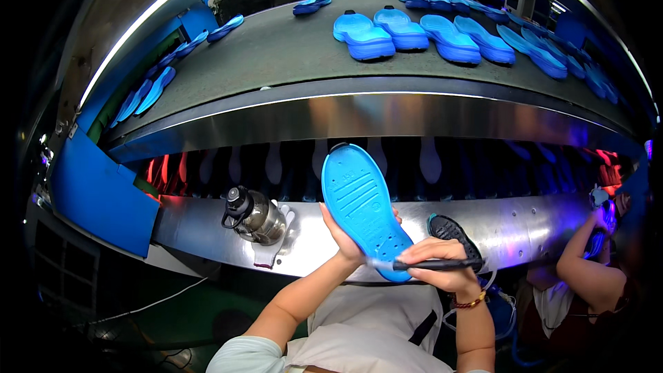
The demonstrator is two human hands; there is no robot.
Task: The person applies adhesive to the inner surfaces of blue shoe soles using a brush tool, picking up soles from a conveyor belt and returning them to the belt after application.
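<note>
A light blue shoe sole [356, 197] stands tilted up before me, toe end away, with raised bars and small holes on its face. My left hand [340, 236] is closed round its left edge, fingertips showing at the far side. My right hand [442, 262] pinches a slim black brush [452, 264]. The brush's pale, blurred tip lies at the lower left of the sole's heel end; I cannot tell whether it touches. Just beyond my right hand, a black sole [452, 230] rests on the metal ledge [324, 231].
A dark, translucent bottle [259, 217] stands left on the ledge beside a pale glove [268, 255]. Above, a wide belt [276, 55] carries several blue soles [449, 38]. More soles hang in the lit slot below it. One person works across the belt; another [587, 269] sits at right.
</note>
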